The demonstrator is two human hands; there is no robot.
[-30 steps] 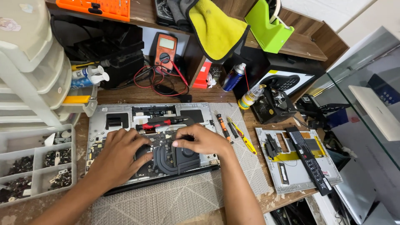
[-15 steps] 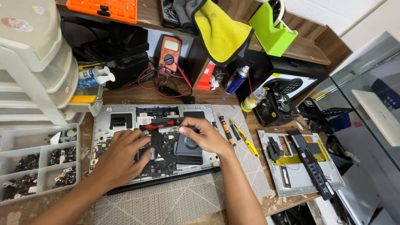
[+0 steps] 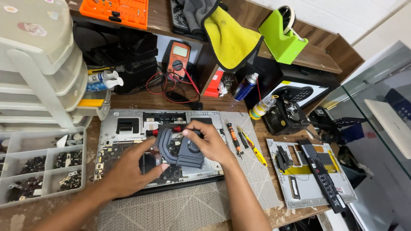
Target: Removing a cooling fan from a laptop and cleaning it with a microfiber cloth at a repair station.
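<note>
I log: right hand (image 3: 209, 143) gripping fan w/ heat pipes (image 3: 180, 149), raised over opened laptop (image 3: 128, 128); left hand (image 3: 130, 169) loose, fingertips touching it.

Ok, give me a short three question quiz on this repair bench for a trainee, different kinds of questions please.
1. True or false: the right hand grips the dark fan and heat pipe assembly over the opened laptop.
2. Multiple choice: what lies on the mat just right of the laptop? A) orange-handled screwdriver B) scissors C) soldering iron
3. Fill in: the small screws and metal parts sit in a grey compartment ____ on the left of the bench.

Key:
1. True; the left hand rests on the laptop's board beside it.
2. A, the orange-handled screwdriver.
3. Tray: the grey compartment tray.
</note>
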